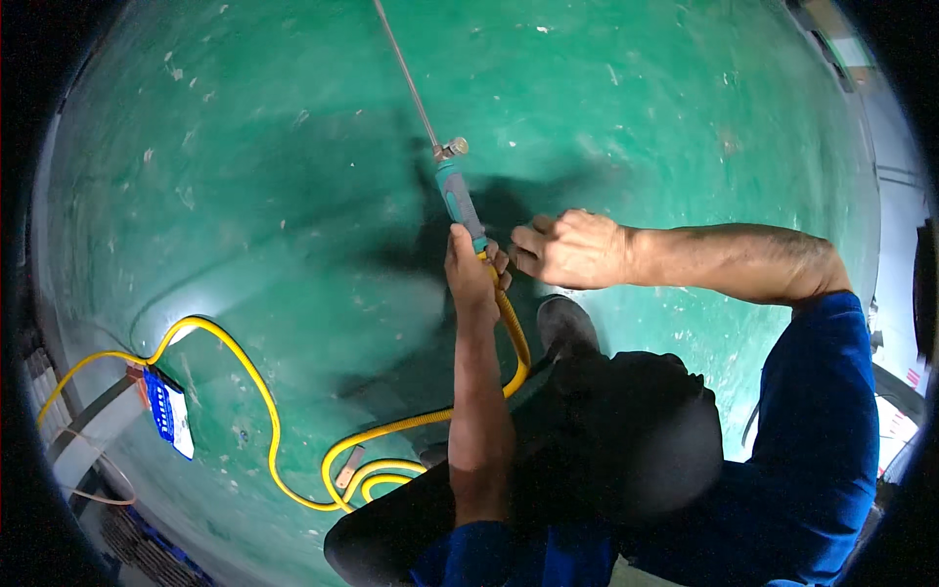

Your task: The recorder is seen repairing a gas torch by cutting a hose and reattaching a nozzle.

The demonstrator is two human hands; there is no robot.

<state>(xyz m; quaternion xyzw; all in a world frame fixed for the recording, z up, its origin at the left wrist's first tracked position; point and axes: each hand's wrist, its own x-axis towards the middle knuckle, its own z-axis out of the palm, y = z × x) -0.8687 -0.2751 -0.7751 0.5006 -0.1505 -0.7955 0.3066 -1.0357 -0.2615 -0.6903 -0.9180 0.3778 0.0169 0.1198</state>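
A gas torch with a grey and teal handle slants up and away, its long thin metal tube running past the far edge of the view. My left hand is closed around the lower end of the handle, where a yellow ribbed hose joins it. A valve knob sticks out sideways at the handle's top. Just right of the handle's base, apart from it, my right hand is held with curled fingers. Whether anything is between those fingers is hidden.
The yellow hose loops over the green floor and runs off to the left. A blue and white packet lies beside a grey frame bar. Near the hose loops is a small brownish piece. My shoe stands below my right hand.
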